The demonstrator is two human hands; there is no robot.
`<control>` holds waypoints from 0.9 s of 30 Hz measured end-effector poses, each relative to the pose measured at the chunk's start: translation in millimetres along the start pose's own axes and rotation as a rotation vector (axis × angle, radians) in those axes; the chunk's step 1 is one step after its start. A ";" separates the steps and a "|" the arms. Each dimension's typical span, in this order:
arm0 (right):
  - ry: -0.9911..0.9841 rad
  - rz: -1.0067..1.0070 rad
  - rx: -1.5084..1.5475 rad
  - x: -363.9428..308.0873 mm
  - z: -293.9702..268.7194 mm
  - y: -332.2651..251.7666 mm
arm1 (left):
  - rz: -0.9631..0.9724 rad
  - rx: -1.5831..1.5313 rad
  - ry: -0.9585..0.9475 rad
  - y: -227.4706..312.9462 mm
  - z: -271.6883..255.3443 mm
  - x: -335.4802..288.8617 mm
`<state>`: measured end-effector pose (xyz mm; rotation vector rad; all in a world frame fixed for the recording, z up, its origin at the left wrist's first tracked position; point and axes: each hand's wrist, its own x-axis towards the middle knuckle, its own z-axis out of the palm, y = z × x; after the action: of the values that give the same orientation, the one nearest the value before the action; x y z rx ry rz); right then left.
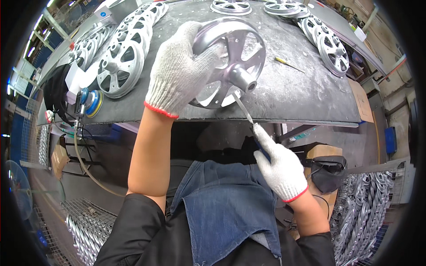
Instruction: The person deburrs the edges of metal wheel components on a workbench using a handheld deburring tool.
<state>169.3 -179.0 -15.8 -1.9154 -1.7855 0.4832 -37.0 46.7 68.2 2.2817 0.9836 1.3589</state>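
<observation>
Plainly, the left grip [179, 71], in a white knit glove with a red cuff, is clamped on the left side of a silvery spoked wheel [243, 79]. The wheel is tilted, its hub jutting toward the lower right, and it stands directly to the right of that grip, above the near part of the grey tabletop [284, 102]. Part of the left grip lies behind or within the rim, so the placing of every finger cannot be told; nor can I tell whether the lower rim touches the tabletop.

The right grip [280, 166], gloved alike, is closed around the dark handle of a narrow metal blade [244, 110], index finger laid along it. This grip is below and to the right of the wheel, apart from it, just beyond the tabletop's near edge. The blade slants up and leftward, its tip at the wheel's lower openings, close beside the hub; whether it touches metal is unclear.

Right of the wheel, a yellow-handled slim tool [288, 65] lies on the dusty surface. More wheels lean in a row [119, 71] at left and in another group [335, 53] at right. A blue round-padded sander [91, 103] sits at the left front corner.
</observation>
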 end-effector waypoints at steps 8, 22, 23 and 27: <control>-0.421 0.420 0.875 -13.2 10.7 -21.3 | -0.218 -0.064 0.080 17.9 2.7 -23.4; -0.166 -0.150 0.329 4.8 4.8 -4.6 | -0.352 0.134 0.043 9.3 -74.1 -26.6; -0.182 -0.116 0.167 5.2 2.4 -8.6 | -0.344 0.135 -0.015 -1.5 -74.7 -22.9; -0.464 0.292 0.699 6.2 -3.8 -29.7 | -0.373 0.060 -0.047 -9.6 -75.0 -22.3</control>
<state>147.4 -172.1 4.4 -1.6181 -1.2953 1.5281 -112.4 32.1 86.0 2.0259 1.3663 1.1263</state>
